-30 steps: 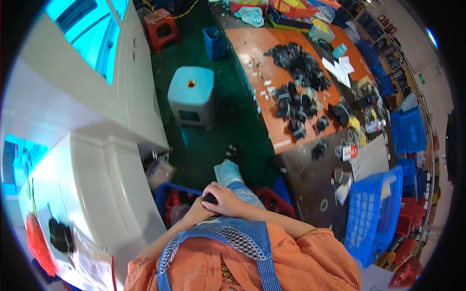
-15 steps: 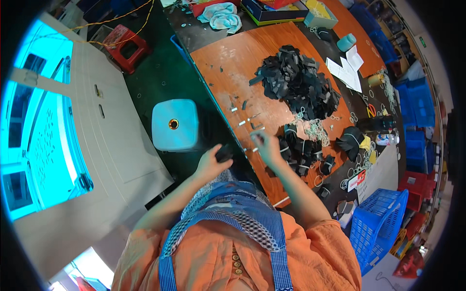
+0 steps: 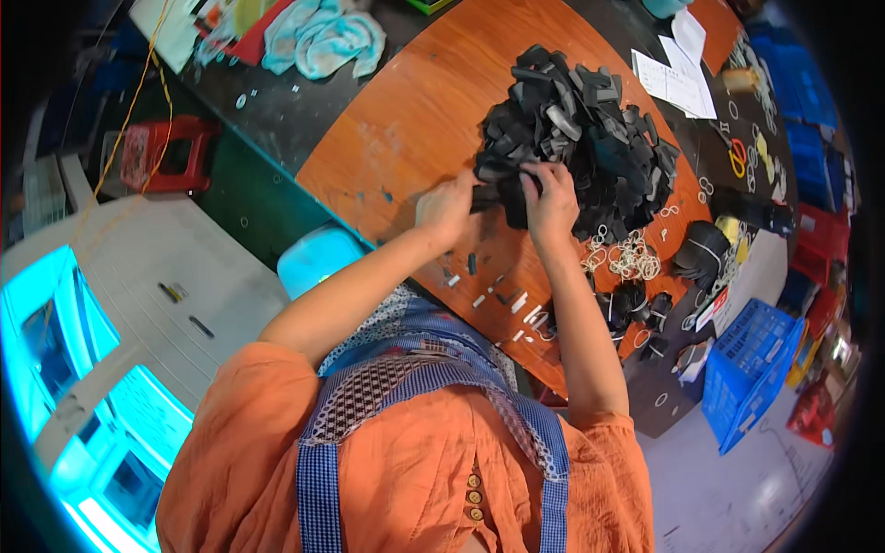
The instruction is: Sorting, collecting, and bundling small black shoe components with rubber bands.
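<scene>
A big heap of black rubber parts (image 3: 590,129) lies on the orange-brown table (image 3: 415,120). My left hand (image 3: 449,210) and my right hand (image 3: 550,198) are both at the heap's near edge, fingers closed on a bunch of the black parts (image 3: 498,189) held between them. Small black and white bits (image 3: 498,300) lie scattered on the table below my hands. A pile of pale rubber bands (image 3: 627,256) lies just right of my right forearm.
A light blue stool (image 3: 318,258) stands at the table's near edge, a red stool (image 3: 161,152) further left. Bundled black parts (image 3: 701,253), white papers (image 3: 678,78) and a blue crate (image 3: 751,364) are to the right. A turquoise cloth (image 3: 323,37) lies at the far end.
The view has swung from the floor up over the table. Both hands have reached forward from the scattered bits to the black heap and closed on parts there.
</scene>
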`<state>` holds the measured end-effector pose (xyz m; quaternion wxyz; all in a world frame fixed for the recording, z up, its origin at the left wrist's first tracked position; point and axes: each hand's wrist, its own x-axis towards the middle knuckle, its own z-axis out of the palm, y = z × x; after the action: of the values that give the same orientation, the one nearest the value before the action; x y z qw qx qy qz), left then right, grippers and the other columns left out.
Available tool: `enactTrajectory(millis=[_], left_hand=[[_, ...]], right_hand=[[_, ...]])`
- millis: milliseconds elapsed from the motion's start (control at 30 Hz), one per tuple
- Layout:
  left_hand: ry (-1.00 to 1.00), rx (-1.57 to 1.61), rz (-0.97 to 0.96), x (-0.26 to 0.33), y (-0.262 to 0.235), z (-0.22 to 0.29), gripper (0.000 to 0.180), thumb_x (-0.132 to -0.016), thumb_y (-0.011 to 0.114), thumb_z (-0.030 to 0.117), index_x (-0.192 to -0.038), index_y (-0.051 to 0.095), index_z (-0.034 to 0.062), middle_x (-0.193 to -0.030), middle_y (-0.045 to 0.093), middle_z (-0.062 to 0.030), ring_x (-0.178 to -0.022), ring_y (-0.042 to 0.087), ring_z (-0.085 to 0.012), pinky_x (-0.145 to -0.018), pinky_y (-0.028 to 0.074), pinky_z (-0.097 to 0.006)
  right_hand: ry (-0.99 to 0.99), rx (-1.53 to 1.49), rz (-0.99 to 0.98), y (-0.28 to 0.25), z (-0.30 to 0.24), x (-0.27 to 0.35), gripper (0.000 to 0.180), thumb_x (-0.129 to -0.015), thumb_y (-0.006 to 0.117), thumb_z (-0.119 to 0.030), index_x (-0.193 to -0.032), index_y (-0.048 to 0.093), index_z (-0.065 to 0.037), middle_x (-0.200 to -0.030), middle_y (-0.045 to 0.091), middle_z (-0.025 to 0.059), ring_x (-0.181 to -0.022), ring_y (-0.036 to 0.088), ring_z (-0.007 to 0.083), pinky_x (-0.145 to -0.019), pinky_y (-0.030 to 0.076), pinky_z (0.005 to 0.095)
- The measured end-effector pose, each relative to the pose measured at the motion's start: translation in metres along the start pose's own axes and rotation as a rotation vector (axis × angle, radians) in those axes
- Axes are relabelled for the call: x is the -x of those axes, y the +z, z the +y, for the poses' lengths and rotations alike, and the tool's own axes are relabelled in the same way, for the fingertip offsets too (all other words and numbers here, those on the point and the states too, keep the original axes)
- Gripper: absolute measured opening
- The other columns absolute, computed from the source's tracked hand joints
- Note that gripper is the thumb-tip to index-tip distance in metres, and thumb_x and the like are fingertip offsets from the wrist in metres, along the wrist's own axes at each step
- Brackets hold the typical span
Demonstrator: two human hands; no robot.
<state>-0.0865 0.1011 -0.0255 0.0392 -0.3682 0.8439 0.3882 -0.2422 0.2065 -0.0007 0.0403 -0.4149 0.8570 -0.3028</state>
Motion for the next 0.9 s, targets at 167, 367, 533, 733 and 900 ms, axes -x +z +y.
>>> enactTrajectory(millis=[167, 367, 533, 733, 900], left_hand=[[0.493, -0.022, 0.042, 0.027, -0.072, 0.012, 0.031, -0.070, 0.078, 0.008, -0.096, 0.061, 0.0131, -0.101, 0.062, -0.0035, -0.106, 0.058, -0.0283, -0.077, 0.054, -0.041], [0.550, -0.191, -0.128, 0.023, -0.076, 0.003, 0.029, -0.072, 0.079, 0.015, -0.093, 0.059, 0.0106, -0.101, 0.065, -0.0078, -0.102, 0.063, -0.0305, -0.079, 0.054, -0.042], [0.142, -0.054, -0.209, 0.022, -0.070, -0.006, 0.031, -0.078, 0.079, 0.014, -0.101, 0.059, 0.0061, -0.098, 0.070, -0.0136, -0.094, 0.068, -0.0365, -0.080, 0.054, -0.044], [0.090, 0.253, -0.280, 0.010, -0.067, -0.021, 0.035, -0.083, 0.078, 0.013, -0.112, 0.061, 0.0035, -0.097, 0.072, -0.0133, -0.089, 0.070, -0.0252, -0.079, 0.053, -0.034], [0.171, 0.234, -0.225, -0.006, -0.087, -0.007, 0.033, -0.081, 0.079, 0.011, -0.107, 0.061, 0.0023, -0.103, 0.068, -0.0125, -0.095, 0.067, -0.0286, -0.083, 0.051, -0.036]], right_hand=[[0.137, -0.125, -0.202, -0.016, -0.027, 0.035, 0.015, -0.083, 0.074, -0.010, -0.097, 0.072, -0.012, -0.086, 0.065, 0.0076, -0.081, 0.066, 0.0287, -0.072, 0.054, 0.0397], [0.319, -0.408, -0.290, 0.001, -0.043, 0.070, 0.018, -0.084, 0.073, -0.007, -0.102, 0.069, -0.008, -0.091, 0.066, 0.0099, -0.079, 0.066, 0.0272, -0.071, 0.054, 0.0369], [0.244, 0.122, 0.149, 0.015, -0.030, 0.028, 0.040, -0.076, 0.083, -0.014, -0.109, 0.060, -0.010, -0.085, 0.055, 0.0047, -0.074, 0.063, 0.0218, -0.066, 0.052, 0.0366], [0.475, -0.204, 0.100, 0.021, -0.039, 0.045, 0.025, -0.083, 0.079, -0.017, -0.103, 0.068, -0.007, -0.093, 0.060, 0.0069, -0.071, 0.062, 0.0204, -0.066, 0.051, 0.0348], [0.793, -0.620, 0.022, 0.022, -0.037, 0.057, 0.020, -0.088, 0.076, -0.020, -0.101, 0.072, -0.004, -0.088, 0.062, 0.0067, -0.069, 0.063, 0.0142, -0.067, 0.050, 0.0292]])
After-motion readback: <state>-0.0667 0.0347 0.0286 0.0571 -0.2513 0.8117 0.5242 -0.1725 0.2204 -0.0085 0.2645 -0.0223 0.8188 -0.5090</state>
